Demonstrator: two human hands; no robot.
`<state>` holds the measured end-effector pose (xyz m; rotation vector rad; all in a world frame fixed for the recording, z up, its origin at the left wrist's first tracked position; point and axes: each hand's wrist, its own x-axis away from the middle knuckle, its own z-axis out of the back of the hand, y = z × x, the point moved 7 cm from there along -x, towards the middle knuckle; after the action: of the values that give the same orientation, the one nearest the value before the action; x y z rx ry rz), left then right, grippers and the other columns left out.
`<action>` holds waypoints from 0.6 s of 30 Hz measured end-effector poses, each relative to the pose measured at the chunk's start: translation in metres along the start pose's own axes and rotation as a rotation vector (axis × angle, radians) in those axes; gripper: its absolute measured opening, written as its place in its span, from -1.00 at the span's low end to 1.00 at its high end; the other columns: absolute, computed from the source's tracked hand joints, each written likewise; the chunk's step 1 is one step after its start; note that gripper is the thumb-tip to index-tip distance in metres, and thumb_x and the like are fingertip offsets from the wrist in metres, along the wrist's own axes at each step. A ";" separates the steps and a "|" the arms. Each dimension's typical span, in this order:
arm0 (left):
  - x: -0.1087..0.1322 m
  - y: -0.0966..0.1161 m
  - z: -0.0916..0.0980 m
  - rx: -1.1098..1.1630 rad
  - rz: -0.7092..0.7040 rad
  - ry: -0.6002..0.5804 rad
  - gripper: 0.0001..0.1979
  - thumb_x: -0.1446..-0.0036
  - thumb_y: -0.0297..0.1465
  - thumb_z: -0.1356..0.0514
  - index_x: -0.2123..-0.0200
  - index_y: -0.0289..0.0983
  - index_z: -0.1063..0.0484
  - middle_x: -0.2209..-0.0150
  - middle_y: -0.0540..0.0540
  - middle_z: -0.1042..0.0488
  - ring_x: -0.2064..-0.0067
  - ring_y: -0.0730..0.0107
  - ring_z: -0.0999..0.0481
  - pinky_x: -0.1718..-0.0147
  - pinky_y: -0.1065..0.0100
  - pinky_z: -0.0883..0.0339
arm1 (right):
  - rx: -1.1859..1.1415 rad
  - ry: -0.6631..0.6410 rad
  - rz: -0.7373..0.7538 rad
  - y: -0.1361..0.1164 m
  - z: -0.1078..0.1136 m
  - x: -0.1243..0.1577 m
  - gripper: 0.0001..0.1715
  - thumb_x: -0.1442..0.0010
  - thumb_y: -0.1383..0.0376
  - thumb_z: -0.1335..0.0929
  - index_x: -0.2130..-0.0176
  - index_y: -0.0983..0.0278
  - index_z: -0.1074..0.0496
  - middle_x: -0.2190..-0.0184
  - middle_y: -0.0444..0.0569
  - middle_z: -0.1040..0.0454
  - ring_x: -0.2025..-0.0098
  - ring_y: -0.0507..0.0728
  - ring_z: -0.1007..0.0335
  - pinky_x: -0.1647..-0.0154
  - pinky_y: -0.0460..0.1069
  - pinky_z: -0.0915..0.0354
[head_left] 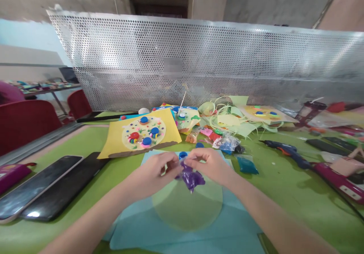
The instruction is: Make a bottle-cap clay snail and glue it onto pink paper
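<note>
Both hands pinch a small clear plastic bag of purple clay (192,180) over the middle of the paper. My left hand (157,170) is closed at the bag's upper left edge, and my right hand (212,164) grips its upper right edge. Underneath lies a pale green paper circle (184,212) on blue paper (136,231). Just beyond the fingers sits a blue bottle cap (182,155), and another blue cap (199,145) is farther back. A packet of teal clay (247,164) rests to the right of my right hand.
A decorated yellow sheet (113,138) lies back left, near two phones (71,193). Several clay packets (226,144) and green paper scraps (230,119) are behind the hands. At right are a glue gun (287,151), its cable and a drink cup (309,111). A perforated metal screen (213,56) stands behind.
</note>
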<state>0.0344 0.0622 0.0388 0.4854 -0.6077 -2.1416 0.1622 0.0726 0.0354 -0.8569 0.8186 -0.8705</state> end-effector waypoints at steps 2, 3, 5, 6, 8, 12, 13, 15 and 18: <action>-0.001 -0.003 0.004 0.003 0.033 0.018 -0.74 -0.21 -0.25 0.05 0.44 -0.24 -0.25 0.49 0.06 -0.30 0.47 0.48 -0.26 0.50 0.46 -0.11 | -0.034 0.016 -0.014 0.004 0.004 -0.002 -0.77 -0.11 0.19 -0.33 0.45 0.29 -0.46 0.48 -0.11 -0.46 0.42 0.02 -0.33 0.39 -0.09 -0.26; -0.001 -0.003 0.006 0.010 0.032 0.024 -0.74 -0.22 -0.25 0.06 0.45 -0.24 -0.25 0.49 0.06 -0.29 0.47 0.49 -0.25 0.50 0.46 -0.11 | -0.045 0.005 -0.014 0.005 0.004 -0.002 -0.76 -0.12 0.17 -0.32 0.39 0.28 -0.48 0.45 -0.08 -0.49 0.40 0.03 -0.37 0.36 -0.08 -0.29; -0.002 -0.002 0.009 0.039 0.013 0.037 -0.73 -0.22 -0.26 0.06 0.46 -0.25 -0.26 0.50 0.06 -0.28 0.48 0.50 -0.23 0.51 0.46 -0.10 | -0.062 -0.023 -0.013 0.007 0.005 -0.002 -0.72 -0.15 0.15 -0.30 0.29 0.27 -0.51 0.37 -0.06 -0.54 0.34 0.05 -0.41 0.29 -0.06 -0.32; -0.002 -0.002 0.011 0.061 0.003 0.044 -0.73 -0.22 -0.27 0.05 0.47 -0.25 -0.26 0.51 0.06 -0.26 0.49 0.51 -0.21 0.52 0.47 -0.09 | -0.067 -0.036 -0.012 0.008 0.006 -0.002 -0.70 -0.16 0.15 -0.29 0.25 0.27 -0.51 0.35 -0.05 -0.55 0.32 0.05 -0.43 0.27 -0.05 -0.34; -0.001 0.000 0.012 0.118 -0.025 0.052 -0.71 -0.21 -0.27 0.04 0.50 -0.26 -0.26 0.53 0.06 -0.23 0.50 0.52 -0.18 0.54 0.47 -0.06 | -0.073 -0.061 -0.004 0.008 0.006 -0.001 -0.68 -0.18 0.14 -0.28 0.21 0.25 -0.52 0.32 -0.05 -0.57 0.28 0.07 -0.45 0.23 -0.03 -0.35; 0.001 0.005 0.012 0.217 -0.088 0.051 -0.70 -0.20 -0.29 0.03 0.55 -0.27 -0.21 0.56 0.07 -0.18 0.52 0.53 -0.14 0.55 0.47 -0.05 | -0.079 -0.058 0.018 0.004 0.006 0.000 -0.68 -0.17 0.13 -0.30 0.22 0.24 -0.54 0.31 -0.06 -0.58 0.25 0.10 -0.47 0.21 -0.01 -0.36; 0.001 0.006 0.013 0.222 -0.097 0.055 -0.71 -0.19 -0.30 0.02 0.56 -0.27 -0.20 0.56 0.07 -0.17 0.52 0.53 -0.13 0.55 0.46 -0.05 | -0.060 -0.044 0.034 0.002 0.007 0.000 -0.68 -0.17 0.14 -0.29 0.23 0.24 -0.54 0.31 -0.06 -0.58 0.26 0.11 -0.47 0.22 -0.01 -0.35; 0.001 0.007 0.014 0.201 -0.111 0.068 -0.71 -0.17 -0.33 0.02 0.59 -0.26 -0.17 0.58 0.06 -0.15 0.52 0.52 -0.13 0.55 0.45 -0.04 | 0.002 -0.020 0.070 -0.003 0.006 0.001 -0.71 -0.18 0.17 -0.28 0.26 0.24 -0.55 0.32 -0.06 -0.58 0.27 0.11 -0.46 0.24 -0.02 -0.35; 0.000 0.008 0.012 0.161 -0.115 0.051 -0.71 -0.17 -0.34 0.03 0.60 -0.26 -0.13 0.58 0.06 -0.17 0.50 0.50 -0.16 0.53 0.45 -0.05 | 0.071 0.003 0.093 -0.010 0.005 0.003 -0.75 -0.16 0.21 -0.30 0.33 0.25 -0.55 0.36 -0.06 -0.56 0.32 0.09 -0.43 0.29 -0.04 -0.32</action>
<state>0.0331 0.0607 0.0529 0.6758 -0.7432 -2.1904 0.1643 0.0680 0.0452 -0.7501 0.8196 -0.8147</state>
